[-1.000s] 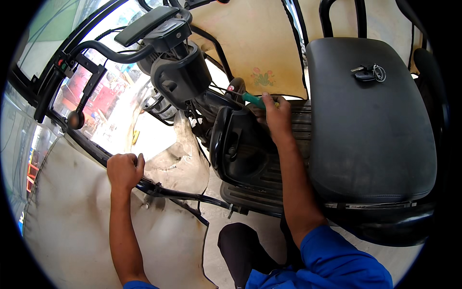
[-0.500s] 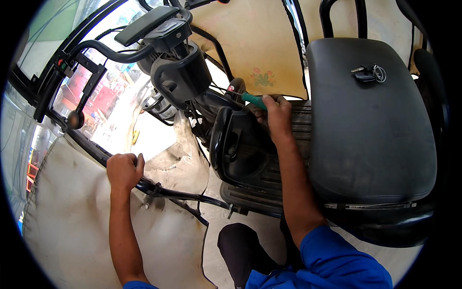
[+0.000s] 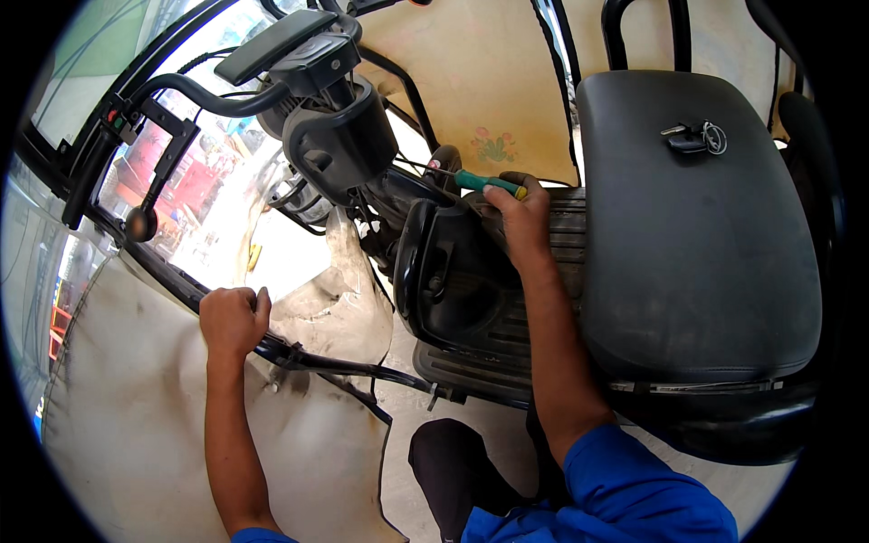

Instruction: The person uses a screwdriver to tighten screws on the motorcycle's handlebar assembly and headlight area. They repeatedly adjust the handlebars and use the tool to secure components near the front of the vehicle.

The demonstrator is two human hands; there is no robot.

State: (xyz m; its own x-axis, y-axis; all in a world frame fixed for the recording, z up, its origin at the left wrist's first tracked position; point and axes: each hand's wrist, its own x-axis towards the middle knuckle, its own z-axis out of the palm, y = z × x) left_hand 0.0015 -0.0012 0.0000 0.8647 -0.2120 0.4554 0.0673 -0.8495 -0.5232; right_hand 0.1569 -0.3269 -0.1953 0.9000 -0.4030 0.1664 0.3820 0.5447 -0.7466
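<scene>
A screwdriver [image 3: 477, 181] with a green handle and yellow butt is in my right hand [image 3: 523, 213]. My thumb and fingers close round the rear of its handle. Its thin shaft points left to the black steering column [image 3: 412, 195] of a three-wheeled vehicle; where the tip rests is hard to see. My left hand [image 3: 233, 321] is curled over the black frame bar [image 3: 299, 356] at the vehicle's side, thumb up, with the fingertips hidden.
A black padded seat [image 3: 692, 262] stands on the right with a bunch of keys [image 3: 695, 138] on top. Handlebars [image 3: 222, 107] and a mirror [image 3: 142, 224] rise at the upper left. Soiled cream sheeting [image 3: 154, 407] hangs at the lower left, and a ribbed floorboard [image 3: 566, 235] lies before the seat.
My right hand has shifted its grip on the screwdriver. More of the green handle and its yellow butt now show. My left hand has stayed almost still.
</scene>
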